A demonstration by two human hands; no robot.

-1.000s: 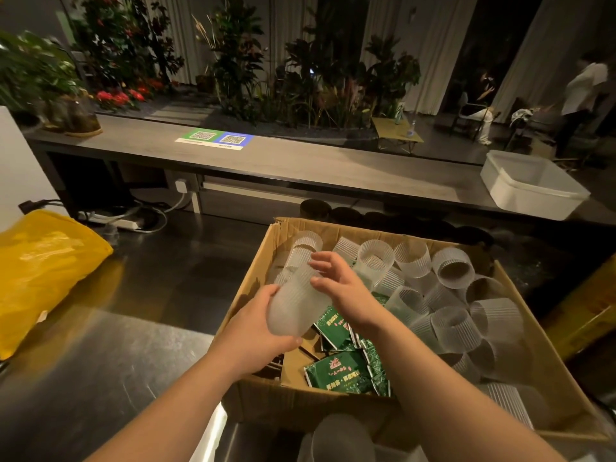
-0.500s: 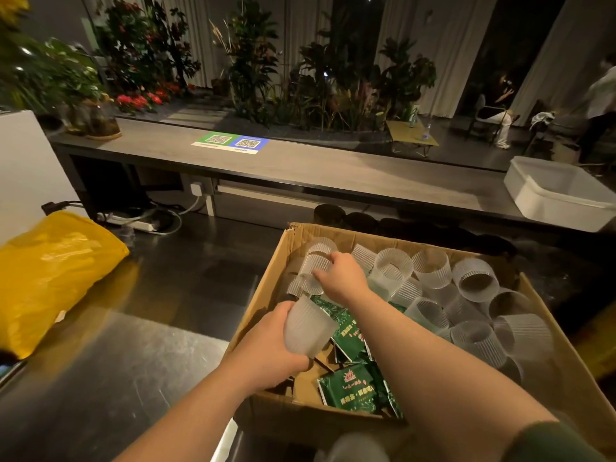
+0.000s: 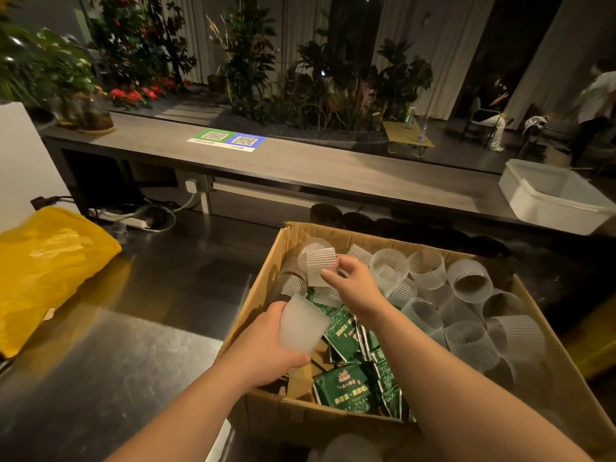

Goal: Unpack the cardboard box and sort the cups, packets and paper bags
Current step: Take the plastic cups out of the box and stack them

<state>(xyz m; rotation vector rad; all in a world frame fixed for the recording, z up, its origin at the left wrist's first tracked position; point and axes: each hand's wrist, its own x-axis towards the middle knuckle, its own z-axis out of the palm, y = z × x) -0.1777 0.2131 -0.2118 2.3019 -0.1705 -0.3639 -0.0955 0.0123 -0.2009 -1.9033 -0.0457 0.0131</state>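
An open cardboard box (image 3: 263,281) stands on the steel counter in front of me. It holds several frosted ribbed plastic cups (image 3: 466,285) along its back and right side and several green packets (image 3: 343,388) at the near left. My left hand (image 3: 263,355) grips a stack of frosted cups (image 3: 301,325) over the box's left side. My right hand (image 3: 353,285) pinches another ribbed cup (image 3: 320,265) by its rim above the box's far left corner. No paper bags show.
A yellow plastic bag (image 3: 46,271) lies on the counter at the left. A white plastic tub (image 3: 550,195) sits on the long grey bench (image 3: 300,165) behind, near a power strip (image 3: 130,221). Plants line the back; two people are at the far right.
My right hand reached into the box's far left corner, took hold of a ribbed cup and lifted it. My left hand kept its cup stack, dropping slightly lower.
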